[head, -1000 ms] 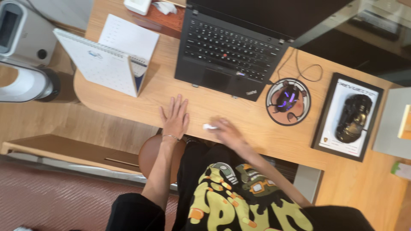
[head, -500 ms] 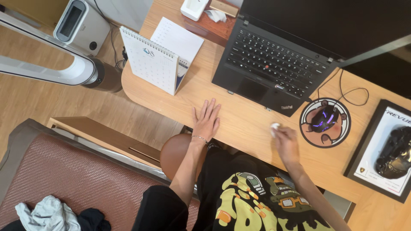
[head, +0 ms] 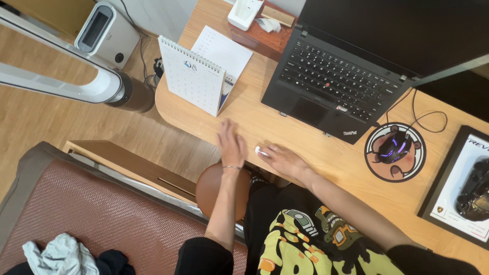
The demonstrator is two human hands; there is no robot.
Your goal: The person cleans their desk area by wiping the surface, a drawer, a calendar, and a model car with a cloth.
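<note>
Though blurred, right hand (head: 285, 160) presses white wad (head: 261, 151)

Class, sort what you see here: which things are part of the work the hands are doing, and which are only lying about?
In use: left hand, right hand, small white wad, desk.

Lying about: laptop, calendar, mouse, round mouse mat, framed model car, fan.
</note>
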